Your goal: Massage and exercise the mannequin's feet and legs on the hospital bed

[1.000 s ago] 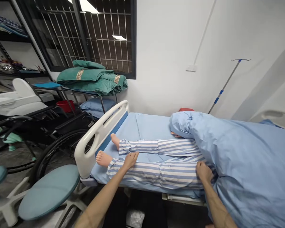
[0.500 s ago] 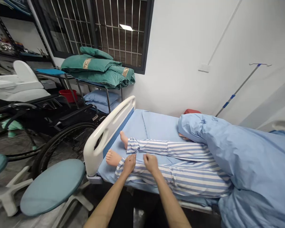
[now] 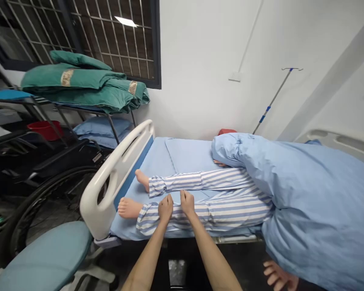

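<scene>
Side by side over the nearer leg of blue-and-white striped cloth trousers (image 3: 236,214), with small gap between: bare left hand (image 3: 166,208) and bare right hand (image 3: 187,203), both with fingers curled closed, like fists. Not possible to tell whether gripping some cloth or only resting against it. Trousers stretched lengthwise on a bed with smooth light-blue sheet (image 3: 185,155), with bare feet (image 3: 130,208) emerging at the left end, near the white plastic footboard with blue panel (image 3: 90,202). At the right, large puffy light-blue quilt (image 3: 315,186), covering the upper end of the trousers. At the near right, under the quilt's edge, another bare hand (image 3: 277,275). At the far left, piled dark-green folded quilts (image 3: 79,79). At the near left, round teal stool seat (image 3: 50,254).
</scene>
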The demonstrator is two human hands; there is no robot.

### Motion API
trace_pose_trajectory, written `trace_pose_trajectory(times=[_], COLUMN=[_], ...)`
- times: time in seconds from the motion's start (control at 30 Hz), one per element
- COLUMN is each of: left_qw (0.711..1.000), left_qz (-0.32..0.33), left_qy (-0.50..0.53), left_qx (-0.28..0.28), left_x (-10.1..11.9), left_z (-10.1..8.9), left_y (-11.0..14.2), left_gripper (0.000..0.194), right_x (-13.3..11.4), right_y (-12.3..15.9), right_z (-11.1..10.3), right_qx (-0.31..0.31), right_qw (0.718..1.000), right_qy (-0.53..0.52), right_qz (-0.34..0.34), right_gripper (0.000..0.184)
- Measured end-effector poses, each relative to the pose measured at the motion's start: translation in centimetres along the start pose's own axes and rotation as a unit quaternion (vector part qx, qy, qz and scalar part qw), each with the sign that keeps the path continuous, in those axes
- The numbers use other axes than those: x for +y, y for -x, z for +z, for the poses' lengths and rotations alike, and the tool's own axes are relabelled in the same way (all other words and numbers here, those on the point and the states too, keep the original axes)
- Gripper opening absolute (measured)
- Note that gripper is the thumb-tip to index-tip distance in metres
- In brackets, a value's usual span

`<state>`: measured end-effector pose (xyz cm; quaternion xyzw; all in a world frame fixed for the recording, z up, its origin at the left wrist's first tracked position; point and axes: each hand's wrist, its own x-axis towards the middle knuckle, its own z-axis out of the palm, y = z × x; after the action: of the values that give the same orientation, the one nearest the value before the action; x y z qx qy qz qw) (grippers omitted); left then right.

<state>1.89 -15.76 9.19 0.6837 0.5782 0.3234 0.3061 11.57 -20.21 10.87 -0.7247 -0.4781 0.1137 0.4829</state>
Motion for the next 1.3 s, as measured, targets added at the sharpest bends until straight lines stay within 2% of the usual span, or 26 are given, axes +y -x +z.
trace_pose_trajectory(times=[0.1, 0.17, 0.27, 0.37, 0.47, 0.57, 0.63, 0.77, 0.83, 0.97, 1.07, 1.2, 1.3], left_qw=[0.998, 0.996, 0.996, 0.995, 0.994, 0.996, 0.996, 0.985, 0.984, 0.984, 0.976, 0.973, 0.971], left_qz=[0.037, 0.050, 0.047, 0.063, 0.067, 0.055, 0.063, 0.092, 0.089, 0.077, 0.093, 0.129, 0.138], left_qy=[0.044, 0.037, 0.006, 0.042, 0.035, 0.001, 0.033, 0.092, 0.070, 0.081, 0.099, 0.034, 0.045], left_qx=[-0.036, -0.059, -0.074, -0.067, -0.077, -0.070, -0.061, -0.114, -0.138, -0.139, -0.167, -0.191, -0.190], left_x=[1.9, 3.1, 4.3, 5.2, 6.0, 7.0, 8.0, 10.6, 11.7, 13.4, 14.6, 16.1, 18.3], left_z=[1.4, 2.4, 3.8, 5.1, 6.3, 7.3, 8.1, 10.4, 11.7, 13.9, 15.3, 16.4, 17.0], left_y=[0.8, 1.3, 2.0, 2.8, 3.6, 4.1, 4.3, 5.2, 6.0, 7.4, 8.5, 9.6, 9.7], left_gripper=[0.044, 0.040, 0.037, 0.045, 0.043, 0.040, 0.044, 0.045, 0.043, 0.046, 0.045, 0.040, 0.041], right_x=[1.6, 2.4, 3.8, 5.8, 7.3, 8.0, 8.6, 10.6, 11.8, 14.0, 15.1, 16.6, 18.0], right_y=[0.3, 0.2, 0.0, 0.4, 0.9, 1.1, 1.1, 1.1, 0.9, 0.0, -0.5, -0.5, -0.1], right_z=[-1.9, -3.1, -5.6, -8.0, -9.6, -11.0, -12.1, -14.4, -16.1, -20.4, -23.3, -26.6, -28.3], right_qx=[-0.023, -0.031, 0.001, 0.026, 0.017, 0.035, 0.048, 0.060, 0.078, 0.138, 0.135, 0.167, 0.202], right_qw=[1.000, 0.999, 0.999, 0.997, 0.996, 0.997, 0.997, 0.996, 0.993, 0.978, 0.978, 0.972, 0.960], right_qy=[0.015, 0.016, 0.038, 0.077, 0.082, 0.062, 0.064, 0.073, 0.092, 0.153, 0.159, 0.164, 0.187], right_qz=[0.004, -0.013, -0.026, -0.008, -0.012, -0.017, -0.012, -0.002, -0.006, 0.019, 0.022, 0.025, 0.046], right_gripper=[0.048, 0.049, 0.049, 0.049, 0.050, 0.049, 0.048, 0.050, 0.051, 0.055, 0.056, 0.054, 0.056])
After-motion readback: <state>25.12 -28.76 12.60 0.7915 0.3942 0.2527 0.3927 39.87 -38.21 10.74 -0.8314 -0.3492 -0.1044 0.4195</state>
